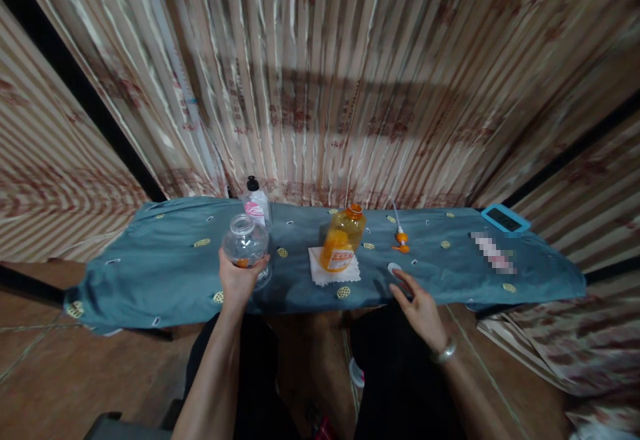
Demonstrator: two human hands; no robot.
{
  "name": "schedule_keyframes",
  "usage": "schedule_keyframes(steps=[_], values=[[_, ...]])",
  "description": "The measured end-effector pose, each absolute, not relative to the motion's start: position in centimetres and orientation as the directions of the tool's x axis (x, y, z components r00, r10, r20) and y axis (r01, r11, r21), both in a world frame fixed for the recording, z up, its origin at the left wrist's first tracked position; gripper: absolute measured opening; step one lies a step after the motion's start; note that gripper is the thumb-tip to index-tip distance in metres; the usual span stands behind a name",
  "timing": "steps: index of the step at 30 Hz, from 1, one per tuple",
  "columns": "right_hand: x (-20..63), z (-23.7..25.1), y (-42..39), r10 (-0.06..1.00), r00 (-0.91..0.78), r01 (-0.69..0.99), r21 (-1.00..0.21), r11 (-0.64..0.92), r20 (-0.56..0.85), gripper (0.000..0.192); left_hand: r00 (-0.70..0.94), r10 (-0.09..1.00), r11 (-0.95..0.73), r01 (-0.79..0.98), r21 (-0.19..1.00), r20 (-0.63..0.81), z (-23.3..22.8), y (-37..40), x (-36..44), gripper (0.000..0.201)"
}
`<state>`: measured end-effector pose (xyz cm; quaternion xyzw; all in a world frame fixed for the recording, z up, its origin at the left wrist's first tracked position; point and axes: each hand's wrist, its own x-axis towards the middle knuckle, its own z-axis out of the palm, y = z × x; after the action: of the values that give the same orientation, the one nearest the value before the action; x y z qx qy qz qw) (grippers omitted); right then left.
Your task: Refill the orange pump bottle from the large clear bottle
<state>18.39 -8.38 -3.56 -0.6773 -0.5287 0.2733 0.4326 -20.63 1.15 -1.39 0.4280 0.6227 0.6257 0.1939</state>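
My left hand (239, 279) is wrapped around a clear plastic bottle (243, 243) that has an uncapped mouth and a narrow waist. Close behind it stands a clear bottle with a black cap (257, 205) and a pink label. At the middle, an orange see-through bottle (345, 237) leans slightly, its mouth uncapped, on a white cloth (319, 273) with a zigzag edge. My right hand (423, 310) is over the front edge, fingers apart, their tips by a small white disc (393, 269); whether they touch it is unclear. Beyond lies an orange pump top (401, 241) with its tube.
A patterned green-blue cloth covers the narrow table (175, 253). At its right end sit a blue-framed digital timer (505, 220) and a blurred-out item (493, 253). A pleated curtain (320, 93) hangs behind, with dark frame poles (90, 93) at the sides.
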Motion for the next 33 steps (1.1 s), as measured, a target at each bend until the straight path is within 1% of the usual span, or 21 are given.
schedule_keyframes(steps=[2, 6, 9, 12, 14, 16, 19, 23, 25, 29, 33], values=[[15.4, -3.3, -10.4, 0.965, 0.259, 0.391, -0.918, -0.067, 0.040, 0.062, -0.548, 0.792, -0.127, 0.282, 0.951, 0.269, -0.9, 0.3, -20.2, 0.080], [9.2, -4.1, -12.6, 0.990, 0.123, 0.135, -0.987, -0.087, -0.070, 0.052, -0.481, 0.848, -0.114, 0.242, 0.964, 0.221, 0.6, -1.8, -18.1, 0.078], [5.7, -5.2, -12.7, 0.983, 0.105, -0.143, -0.981, -0.135, -0.151, 0.064, -0.385, 0.905, -0.129, 0.152, 0.980, 0.179, 1.7, -3.5, -15.9, 0.076], [3.8, -5.8, -12.3, 0.966, 0.067, -0.414, -0.888, -0.202, -0.251, 0.063, -0.231, 0.965, -0.113, 0.073, 0.991, 0.127, 2.3, -5.4, -13.6, 0.069], [3.1, -5.8, -12.1, 0.952, -0.008, -0.567, -0.783, -0.256, -0.305, 0.059, -0.159, 0.981, -0.111, 0.037, 0.993, 0.116, 2.4, -6.8, -12.2, 0.066], [2.9, -5.7, -12.0, 0.928, -0.107, -0.666, -0.667, -0.334, -0.357, 0.054, -0.087, 0.991, -0.104, -0.020, 0.994, 0.102, 2.5, -8.2, -10.8, 0.066], [3.2, -5.7, -12.1, 0.883, -0.226, -0.727, -0.533, -0.433, -0.411, 0.055, 0.044, 0.998, -0.044, -0.144, 0.989, 0.051, 2.8, -10.0, -8.9, 0.067], [4.5, -6.5, -12.8, 0.880, -0.285, -0.778, -0.446, -0.444, -0.379, 0.060, 0.160, 0.986, 0.004, -0.245, 0.970, 0.036, 3.5, -11.3, -7.0, 0.070], [5.3, -7.1, -13.4, 0.889, -0.302, -0.799, -0.417, -0.433, -0.343, 0.058, 0.203, 0.979, 0.025, -0.249, 0.968, 0.027, 3.9, -11.5, -6.7, 0.072], [6.6, -8.5, -14.7, 0.895, -0.363, -0.817, -0.375, -0.439, -0.258, 0.054, 0.269, 0.963, 0.033, -0.208, 0.978, 0.025, 4.5, -11.3, -6.9, 0.067], [7.2, -8.3, -15.6, 0.910, -0.381, -0.838, -0.354, -0.415, -0.164, 0.047, 0.353, 0.935, 0.041, -0.208, 0.977, 0.036, 5.1, -11.1, -7.1, 0.063]])
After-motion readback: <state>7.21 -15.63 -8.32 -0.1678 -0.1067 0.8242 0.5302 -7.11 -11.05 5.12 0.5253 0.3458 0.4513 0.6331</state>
